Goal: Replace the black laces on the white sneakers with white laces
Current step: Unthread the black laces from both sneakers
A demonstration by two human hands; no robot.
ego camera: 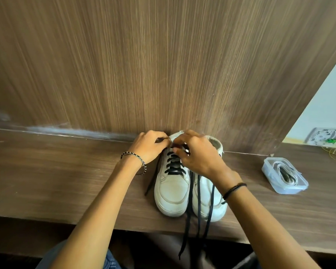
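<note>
The left hand (149, 146) is at the upper left of the laced shoe (172, 191), fingers curled in a pinch at its collar. This reads as a bracing hold that stops the upper from shifting (what exactly lies between the fingertips is hidden). The laced shoe stands toe toward the person, heel against the back panel (163, 65), which likely steadies it against pulling. Its black lace (175, 165) crosses through every visible eyelet row, so removal is judged to be at its first step. One loose end trails down the shoe's left side. The right hand (199, 155) is at the shoe's top, fingers closed on the black lace at the uppermost row, placed to draw it out. Touching the laced shoe's right side is the second shoe (219, 208). Loose black strands lie over it and hang past the desk edge. Well to the right of the laced shoe, a clear box (299, 188) holds the white laces (284, 172), lid off and within reach for the later step. All items rest on a brown wood-grain desk (56, 181). The panel has the same finish, and beyond its right edge is a pale wall (328, 94) with a socket plate (326, 135).
</note>
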